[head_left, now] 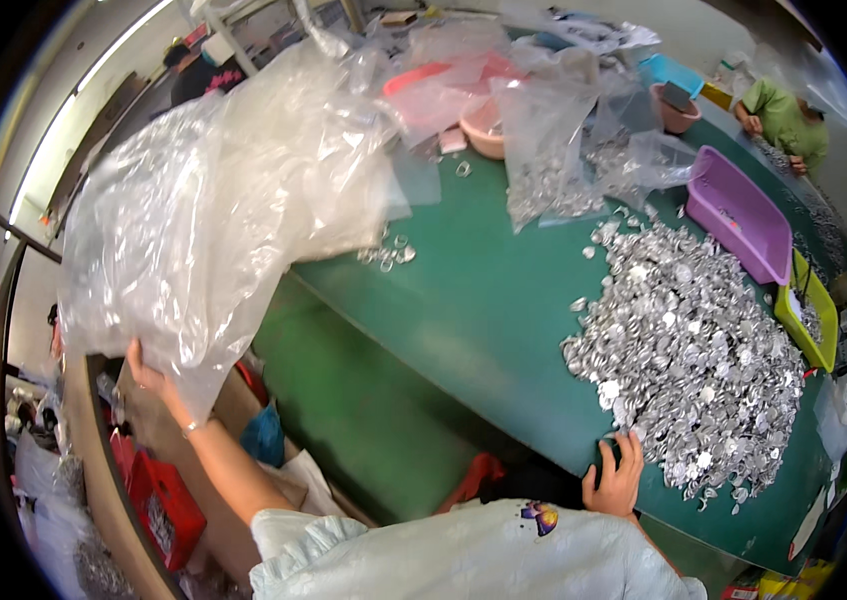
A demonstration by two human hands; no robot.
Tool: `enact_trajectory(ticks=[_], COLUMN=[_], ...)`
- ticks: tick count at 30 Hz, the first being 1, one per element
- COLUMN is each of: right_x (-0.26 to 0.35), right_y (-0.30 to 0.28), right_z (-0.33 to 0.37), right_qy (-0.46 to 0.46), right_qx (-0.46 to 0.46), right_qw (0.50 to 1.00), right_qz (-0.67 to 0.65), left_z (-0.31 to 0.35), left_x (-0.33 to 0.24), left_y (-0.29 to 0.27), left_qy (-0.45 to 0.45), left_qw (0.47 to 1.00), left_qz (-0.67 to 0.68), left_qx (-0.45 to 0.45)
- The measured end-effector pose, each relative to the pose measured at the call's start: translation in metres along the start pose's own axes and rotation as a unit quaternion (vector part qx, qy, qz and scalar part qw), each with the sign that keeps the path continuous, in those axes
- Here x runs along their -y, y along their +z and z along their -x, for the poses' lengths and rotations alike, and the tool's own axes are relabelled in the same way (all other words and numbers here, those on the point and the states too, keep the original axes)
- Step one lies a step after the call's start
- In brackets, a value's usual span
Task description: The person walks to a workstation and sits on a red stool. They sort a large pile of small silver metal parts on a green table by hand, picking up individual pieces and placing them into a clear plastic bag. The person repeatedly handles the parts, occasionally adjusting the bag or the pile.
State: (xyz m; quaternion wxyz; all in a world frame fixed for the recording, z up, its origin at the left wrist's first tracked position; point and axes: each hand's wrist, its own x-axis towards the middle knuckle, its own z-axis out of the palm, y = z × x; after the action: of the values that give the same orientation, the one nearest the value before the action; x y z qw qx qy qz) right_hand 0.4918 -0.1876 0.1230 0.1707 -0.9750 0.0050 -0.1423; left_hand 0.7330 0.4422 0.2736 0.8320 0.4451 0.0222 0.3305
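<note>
At far left, the left hand (150,376) meets the clear plastic bag's (213,210) lower edge, its grip unclear. On the green tabletop (443,300), the right hand (615,480), fingers (625,448) loosely parted and seemingly unladen, borders heaped silvery pieces (693,350).

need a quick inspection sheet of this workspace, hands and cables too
Surface: green table, right part heaped with metal pieces.
Job's things: large clear plastic bags overhanging the table's left edge; metal pieces loose.
Clutter: purple tray and yellow-green tray beyond the heap.
Hands: left hand at the bags' lower edge, grip unclear; right hand at the heap's near edge.
Cables: nothing seen.
Surroundings: person in green, far right; red basket, lower left.
</note>
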Motion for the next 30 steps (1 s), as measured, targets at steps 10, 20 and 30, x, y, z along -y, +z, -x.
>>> enact_trajectory(ticks=[10, 20, 30], right_x=[-0.004, -0.016, -0.029], right_y=[0.009, 0.026, 0.031], right_z=[0.003, 0.003, 0.014], right_qy=[-0.044, -0.131, -0.124], right_qx=[-0.024, -0.084, -0.105], right_qw=[0.998, 0.984, 0.977], right_qz=[0.042, 0.091, 0.141], left_z=[0.208, 0.260, 0.262], left_x=[0.058, 0.311, 0.488], left_y=[-0.279, -0.146, -0.001], left_qy=[0.134, -0.084, -0.418], left_qw=[0.841, 0.885, 0.894], left_qz=[-0.213, -0.094, 0.043], left_qx=[-0.480, -0.448, -0.155])
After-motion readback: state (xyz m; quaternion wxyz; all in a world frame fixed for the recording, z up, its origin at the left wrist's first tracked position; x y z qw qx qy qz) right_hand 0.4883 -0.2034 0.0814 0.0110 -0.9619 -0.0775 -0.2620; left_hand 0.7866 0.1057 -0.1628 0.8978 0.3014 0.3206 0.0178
